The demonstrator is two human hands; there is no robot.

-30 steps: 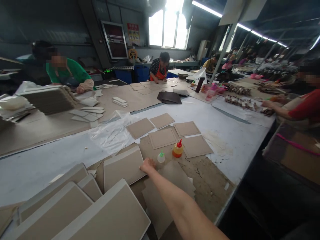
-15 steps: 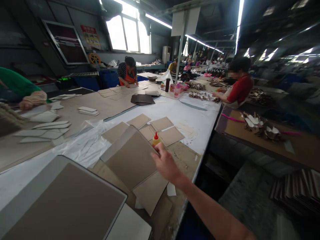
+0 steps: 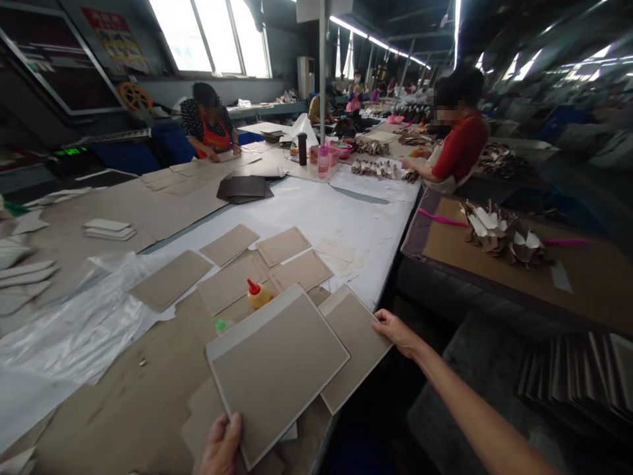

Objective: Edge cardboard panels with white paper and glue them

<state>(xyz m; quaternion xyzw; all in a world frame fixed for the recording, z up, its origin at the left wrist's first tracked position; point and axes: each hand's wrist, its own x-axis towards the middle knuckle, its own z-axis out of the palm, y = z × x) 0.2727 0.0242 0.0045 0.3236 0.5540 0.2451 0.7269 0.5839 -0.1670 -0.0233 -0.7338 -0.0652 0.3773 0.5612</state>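
Note:
My left hand (image 3: pixel 222 445) is closed on the near corner of a flat beige panel (image 3: pixel 277 369), thumb on top, with a pale strip along its far edge. My right hand (image 3: pixel 398 333) pinches the right edge of a second beige panel (image 3: pixel 353 336), which lies partly behind the first one. Just beyond them, a yellow squeeze bottle (image 3: pixel 260 295) with a red nozzle leans over, and a small green tip shows beside the panel. Smaller beige pieces (image 3: pixel 171 280) lie spread farther back on the table.
Crumpled clear plastic (image 3: pixel 79 316) covers part of the table's left. Dark sheets (image 3: pixel 244 189) lie farther back. A person in a red top (image 3: pixel 462 148) works at the right, another in an orange apron (image 3: pixel 215 138) across the table. Bundled pieces (image 3: pixel 499 227) sit on a side table.
My left hand has come into view holding a panel. My right hand has moved right and nearer with its panel, uncovering more of the bottle. The view has shifted right.

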